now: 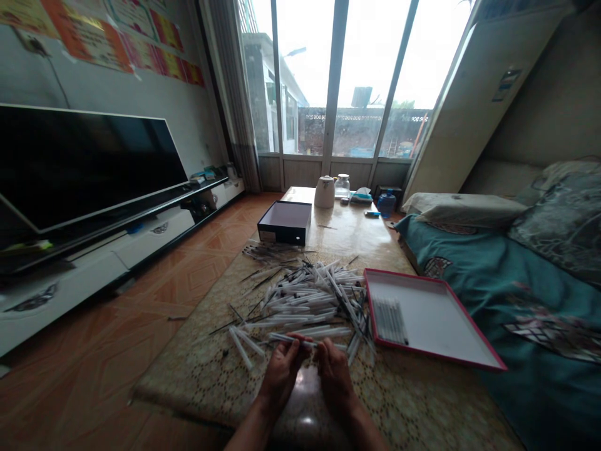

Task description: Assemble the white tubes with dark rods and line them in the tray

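My left hand is closed on a slim whitish pen, whose one end sticks out to the left past the fingers. The fingers of my right hand are pinched at the pen's other end; what exactly they cover is hidden. Just beyond both hands lies a loose heap of clear-white pen barrels, with thin dark refills mixed in and at its left side. To the right, a shallow red-rimmed box lid holds a row of finished-looking pens at its left side.
A dark open box stands beyond the heap. Farther back on the table are a white kettle, a glass jar and a tissue pack. A teal-covered sofa runs along the right, a TV cabinet along the left.
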